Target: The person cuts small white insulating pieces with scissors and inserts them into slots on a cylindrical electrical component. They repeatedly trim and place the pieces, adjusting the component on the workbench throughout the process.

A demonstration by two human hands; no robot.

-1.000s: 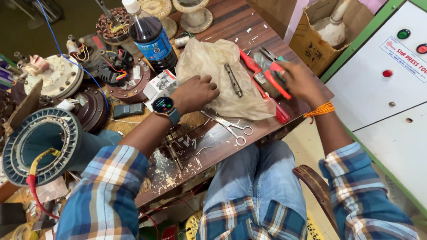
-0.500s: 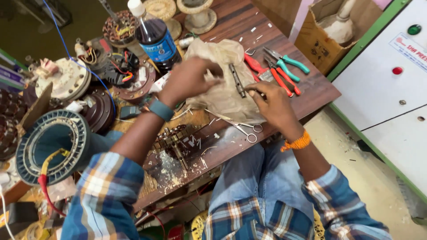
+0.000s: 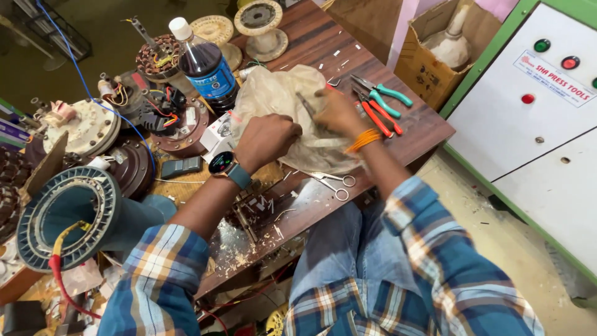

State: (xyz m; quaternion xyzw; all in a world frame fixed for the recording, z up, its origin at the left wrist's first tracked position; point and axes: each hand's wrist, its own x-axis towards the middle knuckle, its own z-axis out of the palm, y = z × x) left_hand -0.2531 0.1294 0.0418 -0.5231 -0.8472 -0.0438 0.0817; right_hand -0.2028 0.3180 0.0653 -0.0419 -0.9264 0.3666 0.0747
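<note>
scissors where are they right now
In the head view the scissors lie on the table near its front edge, just below the crumpled plastic bag and under the right hand's wrist, right of the left hand.

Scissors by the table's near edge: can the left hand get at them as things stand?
Probably yes. The scissors lie bare on the table, just below the crumpled plastic bag, nothing on top of them. The left hand rests on the bag right beside them; only the right hand's forearm passes close by.
</note>
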